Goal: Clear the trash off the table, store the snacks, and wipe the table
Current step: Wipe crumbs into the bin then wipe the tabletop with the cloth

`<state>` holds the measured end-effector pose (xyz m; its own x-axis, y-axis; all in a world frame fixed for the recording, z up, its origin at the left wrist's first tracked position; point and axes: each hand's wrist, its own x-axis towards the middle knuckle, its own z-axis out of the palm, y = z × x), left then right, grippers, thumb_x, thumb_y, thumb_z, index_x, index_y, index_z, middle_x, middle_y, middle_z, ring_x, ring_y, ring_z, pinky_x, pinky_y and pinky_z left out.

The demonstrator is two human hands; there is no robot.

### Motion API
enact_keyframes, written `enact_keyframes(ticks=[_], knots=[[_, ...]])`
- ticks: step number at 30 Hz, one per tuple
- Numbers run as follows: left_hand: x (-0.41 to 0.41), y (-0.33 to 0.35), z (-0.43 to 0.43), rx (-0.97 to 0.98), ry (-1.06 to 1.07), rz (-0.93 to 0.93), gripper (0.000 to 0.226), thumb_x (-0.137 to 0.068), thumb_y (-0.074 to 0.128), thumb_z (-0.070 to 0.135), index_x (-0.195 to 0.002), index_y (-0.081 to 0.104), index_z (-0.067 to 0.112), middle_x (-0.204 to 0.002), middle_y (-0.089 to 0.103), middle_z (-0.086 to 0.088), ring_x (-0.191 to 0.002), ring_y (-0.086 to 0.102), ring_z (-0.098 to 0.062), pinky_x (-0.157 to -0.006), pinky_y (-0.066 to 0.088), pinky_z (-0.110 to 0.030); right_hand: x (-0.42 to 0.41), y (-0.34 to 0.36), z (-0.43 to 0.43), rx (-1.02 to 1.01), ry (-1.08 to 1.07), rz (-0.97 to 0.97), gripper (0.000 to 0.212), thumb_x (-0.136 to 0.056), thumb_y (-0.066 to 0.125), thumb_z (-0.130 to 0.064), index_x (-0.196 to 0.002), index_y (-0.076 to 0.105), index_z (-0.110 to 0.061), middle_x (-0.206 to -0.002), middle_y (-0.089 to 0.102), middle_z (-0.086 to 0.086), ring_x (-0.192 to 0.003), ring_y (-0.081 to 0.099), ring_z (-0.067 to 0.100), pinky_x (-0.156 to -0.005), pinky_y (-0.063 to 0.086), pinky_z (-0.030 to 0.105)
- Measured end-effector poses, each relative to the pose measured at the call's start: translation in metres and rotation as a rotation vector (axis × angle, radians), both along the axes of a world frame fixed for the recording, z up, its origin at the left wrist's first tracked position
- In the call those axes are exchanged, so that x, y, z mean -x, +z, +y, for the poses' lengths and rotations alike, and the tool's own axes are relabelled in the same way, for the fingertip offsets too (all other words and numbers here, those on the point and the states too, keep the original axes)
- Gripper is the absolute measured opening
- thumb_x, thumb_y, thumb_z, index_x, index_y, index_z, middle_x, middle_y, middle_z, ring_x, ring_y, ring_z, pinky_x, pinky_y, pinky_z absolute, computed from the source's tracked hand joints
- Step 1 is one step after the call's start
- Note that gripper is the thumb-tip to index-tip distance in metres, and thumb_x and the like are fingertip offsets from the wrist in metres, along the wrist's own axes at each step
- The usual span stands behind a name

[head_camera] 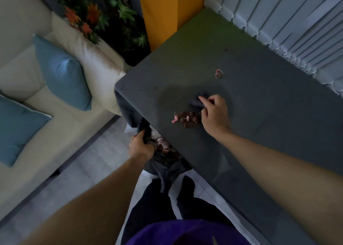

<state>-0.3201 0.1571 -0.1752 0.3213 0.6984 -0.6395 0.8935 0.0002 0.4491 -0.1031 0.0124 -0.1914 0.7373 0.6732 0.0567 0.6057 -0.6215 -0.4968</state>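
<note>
A cream sofa (pixel 22 74) with smooth upholstery fills the left side, carrying two soft square blue cushions (pixel 61 72). Behind it stands a plant (pixel 104 12) with jagged green and orange leaves, and next to that a flat yellow pillar (pixel 159 9).

Below the counter's near edge, the left hand (pixel 141 145) has its fingers curled tight round the rim of a crinkled black plastic bag (pixel 167 163), holding its mouth wide just under the edge. Pale and brownish trash shows inside.

The counter (pixel 259 114) is long, matte and dark grey, with a rounded corner. Near its edge lies a small pile of scraps (pixel 187 118): round brown bits mixed with thin pink shreds.

Touching the pile's right side, the right hand (pixel 215 114) rests knuckles-up on the counter, its fingers bent and pinching a crumpled dark cloth (pixel 196 100) that is pressed to the surface just beyond the pile. Farther back, well apart, lies one curled pink scrap (pixel 219 73).

Pale vertical blinds (pixel 287 22) with beaded ends hang along the right.
</note>
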Motion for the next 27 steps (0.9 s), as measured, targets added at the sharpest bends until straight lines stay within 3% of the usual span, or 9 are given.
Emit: enact_keyframes(ticks=[3,8,13,20,24,27], knots=[[0.003,0.004,-0.010,-0.014,0.004,0.002,0.071,-0.084,0.054,0.004,-0.150,0.039,0.025,-0.144,0.043,-0.008,-0.129,0.046,-0.033,-0.107,0.044,-0.041,0.009,0.000,-0.006,0.097,0.063,0.037,0.044,-0.091,0.056,-0.010,-0.135,0.059,-0.009,-0.111,0.047,0.011,-0.104,0.046,0.032,-0.091,0.047,0.048],[0.007,0.012,-0.027,-0.043,0.000,-0.009,0.071,-0.085,0.054,0.007,-0.152,0.036,0.022,-0.144,0.039,-0.008,-0.128,0.046,-0.032,-0.106,0.045,-0.042,0.037,0.008,-0.012,0.039,0.374,0.185,0.044,-0.093,0.058,-0.011,-0.137,0.058,-0.007,-0.111,0.048,0.010,-0.106,0.046,0.025,-0.090,0.040,0.027],[0.010,0.020,-0.037,-0.087,-0.019,-0.004,0.069,-0.088,0.056,0.011,-0.152,0.033,0.021,-0.145,0.035,-0.009,-0.128,0.045,-0.031,-0.104,0.041,-0.036,0.041,0.002,-0.021,0.051,0.104,0.045,0.045,-0.093,0.056,-0.013,-0.138,0.057,-0.010,-0.108,0.046,0.009,-0.100,0.045,0.029,-0.088,0.048,0.043],[0.011,0.024,-0.042,-0.069,0.012,-0.019,0.071,-0.088,0.058,0.015,-0.154,0.031,0.020,-0.148,0.032,-0.009,-0.132,0.041,-0.032,-0.111,0.039,-0.040,0.077,-0.005,-0.035,0.004,0.431,0.094,0.048,-0.088,0.061,-0.012,-0.135,0.059,-0.005,-0.105,0.050,0.012,-0.099,0.049,0.030,-0.083,0.052,0.043],[0.012,0.027,-0.044,-0.069,0.012,-0.022,0.072,-0.088,0.060,0.014,-0.154,0.032,0.020,-0.148,0.032,-0.009,-0.133,0.041,-0.032,-0.108,0.039,-0.037,0.090,-0.002,-0.041,-0.031,0.602,0.131,0.046,-0.084,0.063,-0.011,-0.130,0.063,-0.005,-0.100,0.051,0.011,-0.095,0.050,0.026,-0.082,0.045,0.031],[0.013,0.029,-0.044,-0.061,0.023,-0.026,0.071,-0.088,0.061,0.013,-0.153,0.033,0.020,-0.148,0.033,-0.008,-0.133,0.041,-0.032,-0.108,0.041,-0.038,0.085,0.006,-0.038,-0.114,0.515,0.140,0.038,-0.083,0.059,-0.012,-0.119,0.070,-0.008,-0.097,0.050,0.009,-0.091,0.050,0.022,-0.082,0.043,0.025]])
